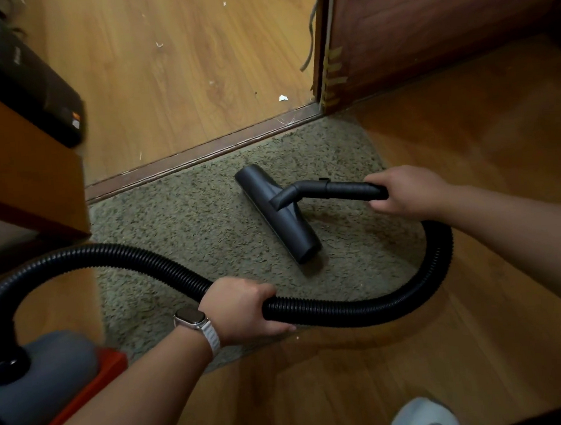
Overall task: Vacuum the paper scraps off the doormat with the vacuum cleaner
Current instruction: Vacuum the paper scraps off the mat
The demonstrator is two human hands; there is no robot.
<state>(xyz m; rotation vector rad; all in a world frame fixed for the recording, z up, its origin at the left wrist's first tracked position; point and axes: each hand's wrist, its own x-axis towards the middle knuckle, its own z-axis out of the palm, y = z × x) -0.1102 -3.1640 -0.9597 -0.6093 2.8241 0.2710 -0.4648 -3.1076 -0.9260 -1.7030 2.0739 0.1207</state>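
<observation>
A grey-green shaggy doormat [187, 225] lies on the wooden floor before a door threshold. The black floor nozzle [277, 212] of the vacuum cleaner rests flat on the mat's right half. My right hand [407, 192] grips the black wand tube just behind the nozzle. My left hand [242, 309], with a watch on the wrist, grips the ribbed black hose [362, 309], which loops from the wand round to the grey and red vacuum body [36, 388] at lower left. No paper scraps show on the mat. A white paper scrap [283, 98] lies on the floor beyond the threshold.
A brown threshold strip [202, 151] borders the mat's far edge. A dark wooden door [425, 29] stands open at upper right. An orange cabinet [13, 164] with a black box on top is at left. Small white flecks dot the far floor. A grey shoe [423, 418] is at bottom.
</observation>
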